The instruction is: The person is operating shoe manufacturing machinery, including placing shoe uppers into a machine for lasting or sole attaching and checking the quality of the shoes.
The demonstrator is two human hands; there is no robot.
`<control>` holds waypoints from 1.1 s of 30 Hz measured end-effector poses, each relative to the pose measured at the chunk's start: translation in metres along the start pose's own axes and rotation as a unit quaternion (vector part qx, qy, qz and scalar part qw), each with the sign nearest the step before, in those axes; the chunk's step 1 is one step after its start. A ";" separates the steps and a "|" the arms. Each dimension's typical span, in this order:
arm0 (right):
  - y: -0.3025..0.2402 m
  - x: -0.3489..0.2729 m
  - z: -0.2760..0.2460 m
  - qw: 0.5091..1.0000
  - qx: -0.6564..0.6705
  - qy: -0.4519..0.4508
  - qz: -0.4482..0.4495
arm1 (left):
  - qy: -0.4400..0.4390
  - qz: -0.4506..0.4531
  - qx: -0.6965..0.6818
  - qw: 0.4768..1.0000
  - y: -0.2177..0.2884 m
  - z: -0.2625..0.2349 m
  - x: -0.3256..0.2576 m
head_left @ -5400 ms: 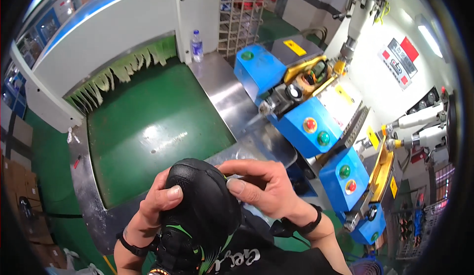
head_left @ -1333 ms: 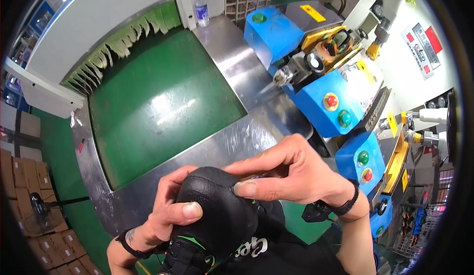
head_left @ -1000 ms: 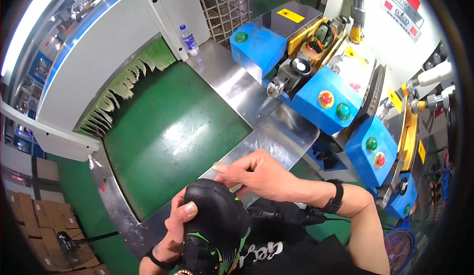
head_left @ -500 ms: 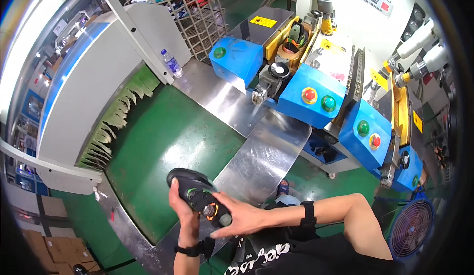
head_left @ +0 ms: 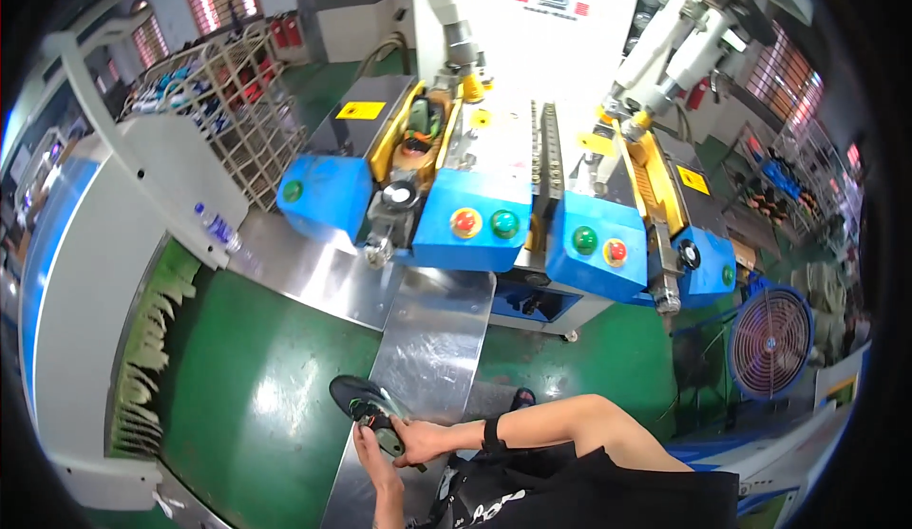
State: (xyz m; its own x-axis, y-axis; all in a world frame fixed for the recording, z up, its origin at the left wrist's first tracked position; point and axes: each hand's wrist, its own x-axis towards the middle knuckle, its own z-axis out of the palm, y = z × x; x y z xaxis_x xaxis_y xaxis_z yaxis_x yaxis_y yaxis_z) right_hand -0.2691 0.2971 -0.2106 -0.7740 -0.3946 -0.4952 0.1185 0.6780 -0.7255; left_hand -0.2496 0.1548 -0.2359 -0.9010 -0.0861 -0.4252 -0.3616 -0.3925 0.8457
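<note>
A black sports shoe (head_left: 356, 398) with green and orange details is held between my two hands, over the edge of the metal plate. My left hand (head_left: 373, 458) is closed on its near left side. From the right, my right hand (head_left: 421, 441) grips the heel end. The toe points away to the upper left. Fingers on the far side of the shoe are partly hidden. Beyond stands a blue and white machine, where another dark shoe (head_left: 419, 135) with an orange collar sits in the left yellow-sided slot.
Red and green buttons sit on the machine's blue front boxes (head_left: 472, 220). A metal plate (head_left: 432, 334) runs toward me beside the green conveyor belt (head_left: 256, 387). A plastic bottle (head_left: 218, 228) stands left, near a fringed tunnel opening (head_left: 147, 368). A round fan (head_left: 770, 344) is at right.
The view has swung up and right, toward the machine. The shoe stays in both hands, now lower in view and beside the metal plate; its heel end is turned more toward me.
</note>
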 end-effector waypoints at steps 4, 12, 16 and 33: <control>0.042 0.001 -0.021 0.995 0.015 -0.059 -0.083 | 0.084 0.116 0.341 0.929 -0.030 0.011 -0.009; 0.265 -0.118 -0.065 0.986 -0.016 0.115 0.120 | 0.152 0.184 0.305 0.922 -0.027 0.001 -0.001; 0.406 -0.210 -0.040 0.966 -0.125 -0.029 0.224 | 0.218 0.306 0.532 0.759 -0.011 0.030 -0.006; 0.435 -0.285 -0.212 0.929 -0.024 0.009 0.369 | -0.167 0.229 0.636 0.717 0.199 0.552 0.379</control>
State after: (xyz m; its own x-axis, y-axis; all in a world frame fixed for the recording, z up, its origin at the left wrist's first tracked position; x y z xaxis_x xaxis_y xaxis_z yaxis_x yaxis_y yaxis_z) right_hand -0.1288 0.8362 -0.2837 -0.5031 0.1982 -0.8412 0.5929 0.7873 -0.1692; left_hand -0.7956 0.5499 -0.0510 -0.9255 0.3686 -0.0871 0.2566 0.7792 0.5718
